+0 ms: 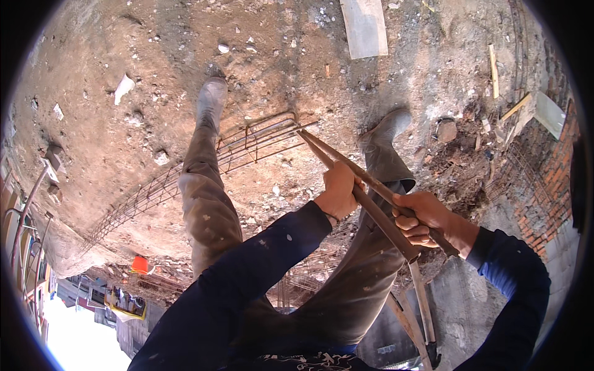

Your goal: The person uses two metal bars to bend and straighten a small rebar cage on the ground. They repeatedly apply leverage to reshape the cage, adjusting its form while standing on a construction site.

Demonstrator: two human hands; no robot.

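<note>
Two long, rusty brown bars (385,225) cross in front of me, and their far ends come together beside the end of a rebar cage (260,139). My left hand (340,188) is closed around the bars' middle part. Lower on the right-hand bar, my right hand (427,217) wraps its fingers round it close to its near end. From the left-hand bar's near end, thinner rods (422,303) run down past my right leg; how they join is unclear. The long, narrow cage lies on the ground, passing behind my left leg.
My boots (211,102) stand wide apart on rough dirt with stones and rubble. A pale flat board (366,28) lies ahead. To the right are wood strips (494,71), a loose block (447,130) and a brick wall (550,179). An orange bucket (140,264) sits at lower left.
</note>
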